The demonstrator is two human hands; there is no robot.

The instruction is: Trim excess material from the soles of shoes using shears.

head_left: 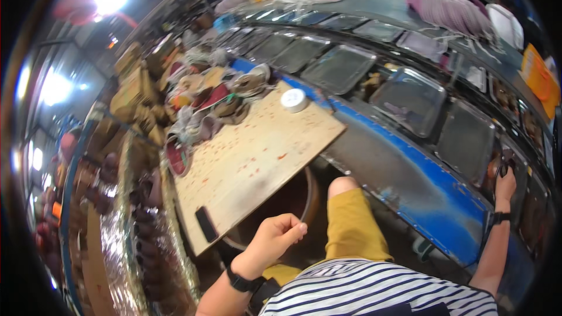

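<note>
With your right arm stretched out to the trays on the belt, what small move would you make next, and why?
Probably lift the dark piece clear of the tray and draw it back toward the board. The right hand is far out at the belt, fingers closed around something small and dark, while the left hand hangs loosely curled and empty by the board's near edge.

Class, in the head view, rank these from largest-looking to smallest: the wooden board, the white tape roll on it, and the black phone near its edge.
1. Wooden board
2. Black phone, which lies nearer the camera, so its rank is unsure
3. White tape roll

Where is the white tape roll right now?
The white tape roll sits at the wooden board's far edge, beside the shoe parts.
</note>
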